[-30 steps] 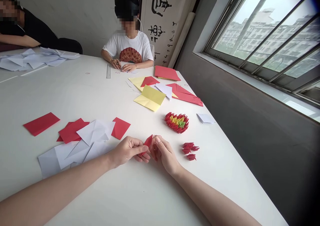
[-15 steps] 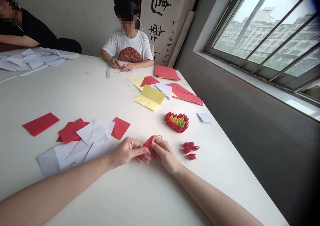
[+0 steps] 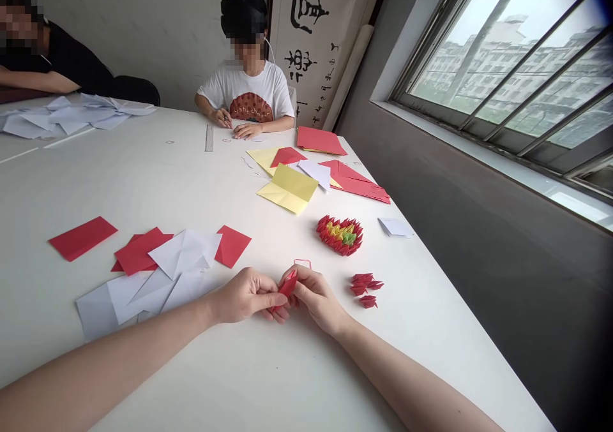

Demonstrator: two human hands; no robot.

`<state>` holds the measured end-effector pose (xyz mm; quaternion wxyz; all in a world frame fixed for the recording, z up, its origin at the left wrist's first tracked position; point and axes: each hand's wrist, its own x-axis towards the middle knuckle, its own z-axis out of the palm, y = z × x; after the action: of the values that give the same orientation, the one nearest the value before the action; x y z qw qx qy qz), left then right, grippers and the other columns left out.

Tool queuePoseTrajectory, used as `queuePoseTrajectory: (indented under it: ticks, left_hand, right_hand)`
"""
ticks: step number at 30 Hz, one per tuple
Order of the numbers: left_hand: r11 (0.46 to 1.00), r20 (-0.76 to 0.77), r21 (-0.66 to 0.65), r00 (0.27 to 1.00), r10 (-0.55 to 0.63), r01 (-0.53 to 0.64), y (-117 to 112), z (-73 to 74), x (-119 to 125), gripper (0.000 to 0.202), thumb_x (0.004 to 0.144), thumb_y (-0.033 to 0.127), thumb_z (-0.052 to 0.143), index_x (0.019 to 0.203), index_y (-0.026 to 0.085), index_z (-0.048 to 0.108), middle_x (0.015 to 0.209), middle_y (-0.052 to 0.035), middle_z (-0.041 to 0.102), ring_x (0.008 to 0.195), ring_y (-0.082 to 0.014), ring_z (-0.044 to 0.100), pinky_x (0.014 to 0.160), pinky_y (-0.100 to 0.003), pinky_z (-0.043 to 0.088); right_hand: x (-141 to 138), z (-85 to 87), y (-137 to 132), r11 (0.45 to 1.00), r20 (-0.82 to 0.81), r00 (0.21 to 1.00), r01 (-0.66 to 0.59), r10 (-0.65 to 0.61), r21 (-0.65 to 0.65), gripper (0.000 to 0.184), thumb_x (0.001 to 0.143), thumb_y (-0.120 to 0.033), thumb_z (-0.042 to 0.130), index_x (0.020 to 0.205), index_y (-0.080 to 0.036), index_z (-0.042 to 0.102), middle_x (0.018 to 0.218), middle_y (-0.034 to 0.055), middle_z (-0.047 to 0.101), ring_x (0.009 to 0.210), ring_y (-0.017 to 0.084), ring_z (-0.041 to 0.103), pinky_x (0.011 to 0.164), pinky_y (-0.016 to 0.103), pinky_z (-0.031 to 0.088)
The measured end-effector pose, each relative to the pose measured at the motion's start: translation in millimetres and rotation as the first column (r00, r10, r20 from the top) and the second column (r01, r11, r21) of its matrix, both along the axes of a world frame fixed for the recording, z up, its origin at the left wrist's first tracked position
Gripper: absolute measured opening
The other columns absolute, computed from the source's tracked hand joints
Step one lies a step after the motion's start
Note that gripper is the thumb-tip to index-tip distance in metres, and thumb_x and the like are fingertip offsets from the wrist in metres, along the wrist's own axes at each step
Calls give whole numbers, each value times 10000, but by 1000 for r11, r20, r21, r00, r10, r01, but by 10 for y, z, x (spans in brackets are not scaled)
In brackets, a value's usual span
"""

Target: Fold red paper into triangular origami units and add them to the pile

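Note:
My left hand (image 3: 246, 296) and my right hand (image 3: 313, 295) meet near the front of the white table (image 3: 268, 368), both pinching a small folded red paper piece (image 3: 288, 285) between their fingertips. Just right of my right hand lie a few small folded red paper units (image 3: 364, 286). Beyond them sits a flat assembled shape of red, yellow and green folded units (image 3: 340, 234). A small red outline mark (image 3: 302, 263) shows on the table just above my hands.
Loose red and white sheets (image 3: 158, 263) lie left of my hands. Yellow, red and white sheets (image 3: 306, 173) lie farther back, with a white slip (image 3: 395, 227) and a ruler (image 3: 209, 137). One person (image 3: 246, 87) sits opposite; another person (image 3: 43, 55) at far left.
Both hands have folded the red piece tighter and lowered it slightly toward me; it looks smaller and more hidden between my fingers than a second ago.

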<state>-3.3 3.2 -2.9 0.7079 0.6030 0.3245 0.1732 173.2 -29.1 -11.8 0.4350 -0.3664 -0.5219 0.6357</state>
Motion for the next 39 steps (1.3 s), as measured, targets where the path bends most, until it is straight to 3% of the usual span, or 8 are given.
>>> queuePoseTrajectory:
  ticks: [5,8,13,18,21,27,31,39]
  left_hand:
    - [1000,-5,21,1000,-15,15,-15,-19,-8,285,794,381,604,825,114,699,777,-104,725,738,-219,696,651,-292,554]
    - [986,-26,167,1000,18,-14,-26,-44,-9,271,820,352,568,780,119,700,772,-95,721,714,-203,685,627,-272,544]
    - [818,-58,575,998,40,0,-66,-62,-3,294,840,282,528,653,130,697,618,-48,679,567,-144,613,538,-217,488]
    - [914,46,396,996,75,-87,-101,-53,10,259,836,282,537,688,127,685,701,-59,699,707,-193,669,666,-260,537]
    - [956,77,266,992,104,-121,-95,-52,18,248,833,308,549,728,128,684,741,-65,704,769,-216,677,707,-293,547]
    - [951,92,223,976,198,-213,-46,-36,34,286,854,358,517,808,139,694,784,-55,686,805,-206,648,711,-296,536]
    - [947,121,201,966,229,-250,-56,-36,55,299,859,381,502,852,157,699,795,-42,671,844,-211,620,735,-298,530]
    - [946,176,195,958,226,-259,-113,-31,118,325,897,378,428,941,155,661,890,-51,653,896,-203,588,802,-302,489]
  right_hand:
    - [3,3,24,998,-37,999,-36,34,-53,263,786,-385,618,690,-161,520,596,-28,503,503,85,450,505,235,363]
    - [8,25,40,997,1,1000,-12,12,-72,288,765,-395,636,661,-156,514,568,-30,508,480,79,449,482,227,353]
    - [23,68,43,979,49,995,-73,84,-191,293,720,-367,686,644,-153,502,577,-24,527,467,72,456,459,213,333]
    - [-32,1,13,993,-101,988,117,-116,0,235,740,-306,687,893,-227,527,767,-13,538,637,109,504,535,230,426]
    - [-59,-37,13,987,-40,989,144,-141,66,153,772,-342,648,813,-198,618,914,44,547,757,140,516,613,261,452]
    - [-82,4,6,998,-92,994,56,-57,-20,272,858,-390,525,871,-173,689,705,28,571,682,147,505,677,306,446]
    - [-114,13,-9,993,-120,987,103,-111,-64,233,809,-332,608,995,-221,693,831,33,658,821,180,575,797,342,462]
    - [-149,-11,1,962,-177,954,215,-244,-168,191,740,-304,684,902,-211,729,907,60,705,930,231,610,886,403,446]
